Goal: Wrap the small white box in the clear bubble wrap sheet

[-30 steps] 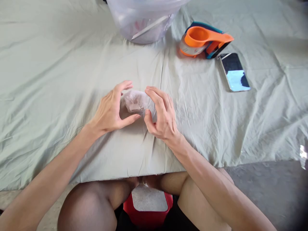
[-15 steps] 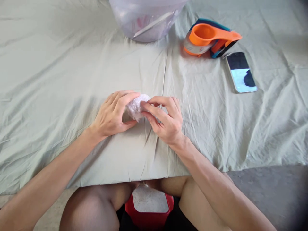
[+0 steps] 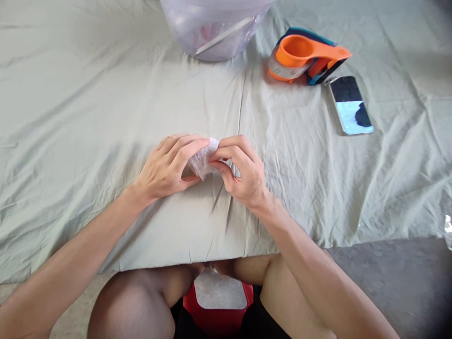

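Observation:
A small whitish bundle in clear crinkled plastic wrap (image 3: 202,162) lies between my two hands, low over the cloth. My left hand (image 3: 169,162) curves round its left side, fingers over the top and thumb below. From the right, my right hand (image 3: 242,169) pinches the wrap's edge between thumb and fingertips. What sits inside the wrap cannot be made out, and the fingers hide part of it.
A pale green cloth (image 3: 106,103) covers the table. At the back stands a translucent plastic tub (image 3: 183,28) with items inside. An orange and teal tape dispenser (image 3: 328,51) and a phone (image 3: 351,106) lie to the right. A red stool (image 3: 219,318) is under me.
My right fingers have shifted slightly on the wrap, and more of the bundle's white upper end shows. My left hand has closed over it a little further. The view has moved slightly.

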Available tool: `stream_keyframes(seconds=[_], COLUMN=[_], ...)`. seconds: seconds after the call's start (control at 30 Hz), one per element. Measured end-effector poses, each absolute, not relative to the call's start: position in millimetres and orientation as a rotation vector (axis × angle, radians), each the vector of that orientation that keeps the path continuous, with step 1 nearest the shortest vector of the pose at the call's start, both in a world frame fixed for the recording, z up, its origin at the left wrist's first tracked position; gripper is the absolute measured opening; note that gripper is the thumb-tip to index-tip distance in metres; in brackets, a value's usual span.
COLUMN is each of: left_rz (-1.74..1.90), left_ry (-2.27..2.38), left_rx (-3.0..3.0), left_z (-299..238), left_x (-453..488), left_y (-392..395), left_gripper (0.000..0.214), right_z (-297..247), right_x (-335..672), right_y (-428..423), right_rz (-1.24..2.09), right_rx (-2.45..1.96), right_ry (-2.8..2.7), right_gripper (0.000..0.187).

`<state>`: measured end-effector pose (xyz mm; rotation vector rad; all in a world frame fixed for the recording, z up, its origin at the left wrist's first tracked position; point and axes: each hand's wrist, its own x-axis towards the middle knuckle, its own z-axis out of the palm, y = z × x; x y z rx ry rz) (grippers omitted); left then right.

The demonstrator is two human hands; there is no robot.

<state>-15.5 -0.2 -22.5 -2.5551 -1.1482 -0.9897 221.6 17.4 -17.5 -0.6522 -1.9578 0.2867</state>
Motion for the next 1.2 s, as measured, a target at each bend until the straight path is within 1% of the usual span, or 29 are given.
stream_keyframes(seconds=[0.2,0.33,0.47,0.57,0.67,0.77,1.03,1.13,1.2], left_rz=[-0.955,-0.995,-1.035,-1.065,-1.079,-1.106,-1.083,-1.133,-1.158], left_ry=[-1.185,-1.13,-1.121,-1.173,-1.331,-1.438,-1.453,-1.462,-1.467], left_rx=[-2.567,-2.601,-2.566,-2.566,-2.629,-2.667,-2.787,-2.794,-2.794], left_z=[-21,-20,-22,-23,-23,-21,-16,-15,-15], left_x=[-16,-17,-19,-20,-21,-22,-25,-26,-26], left_y=[1,2,5,6,6,5,7,9,10], left_gripper=[0.052,0.058,0.061,0.056,0.052,0.052,0.056,0.056,0.053], right_z=[-21,-23,-22,-21,-18,-16,-17,-19,-21], right_x=[220,218,217,218,218,219,222,224,226], right_y=[14,12,12,11,9,6,1,-1,-2], right_rz=[0.177,0.045,-0.024,-0.025,-0.033,-0.036,-0.019,-0.011,0.03], right_rx=[-0.732,-0.654,-0.637,-0.624,-0.594,-0.574,-0.509,-0.474,-0.467], right_ry=[-2.02,-1.988,-1.979,-1.98,-1.996,-2.03,-2.037,-2.009,-1.97], right_gripper=[0.022,0.024,0.021,0.021,0.02,0.023,0.032,0.036,0.033])
